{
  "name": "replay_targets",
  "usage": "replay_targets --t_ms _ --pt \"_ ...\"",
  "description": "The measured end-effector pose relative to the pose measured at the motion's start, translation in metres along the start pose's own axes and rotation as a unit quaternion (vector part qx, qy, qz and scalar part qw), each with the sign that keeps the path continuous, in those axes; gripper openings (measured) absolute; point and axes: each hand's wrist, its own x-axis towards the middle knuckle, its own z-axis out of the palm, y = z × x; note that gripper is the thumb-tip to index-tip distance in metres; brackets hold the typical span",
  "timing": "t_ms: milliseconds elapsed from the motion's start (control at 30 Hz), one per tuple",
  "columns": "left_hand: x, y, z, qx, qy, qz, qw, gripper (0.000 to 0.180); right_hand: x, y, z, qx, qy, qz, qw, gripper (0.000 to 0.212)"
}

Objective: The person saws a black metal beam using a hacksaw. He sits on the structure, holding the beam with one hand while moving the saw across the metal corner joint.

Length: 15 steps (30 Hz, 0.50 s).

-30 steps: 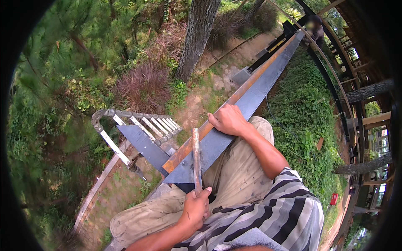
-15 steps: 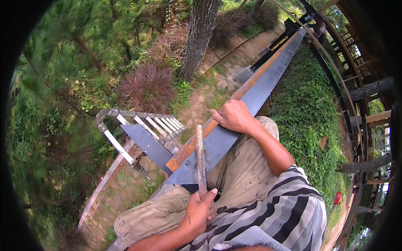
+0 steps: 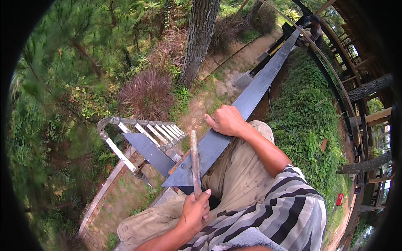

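Observation:
A long dark grey plank runs from my lap to the far upper right, its near end cut at a slant. My right hand is closed over its left edge, thumb pointing left. In my left hand is the lower end of a rusty metal bar, standing up across the plank's near end. A short strip of the brown side shows left of the bar. Beyond the near end lies another dark grey board, with one corner among the ladder rungs.
A metal ladder with white rungs stands at left. Another person is at the plank's far end. A tree trunk rises ahead, beside a stone path. Green plants cover the slope at right; a red object lies there.
The plank has tipped, so its brown side is now mostly hidden. My right hand has shifted slightly left with it. The bar and my left hand have moved a little left.

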Motion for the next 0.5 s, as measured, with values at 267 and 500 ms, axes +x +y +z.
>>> replay_targets --t_ms 267,500 --pt "0.010 0.006 -0.005 -0.003 0.002 0.002 1.000 0.036 0.012 0.002 0.006 0.007 -0.008 -0.001 1.000 0.056" --pt "0.012 0.011 -0.007 -0.001 -0.025 0.004 1.000 0.035 0.015 0.003 0.006 0.000 -0.023 -0.004 1.000 0.055"
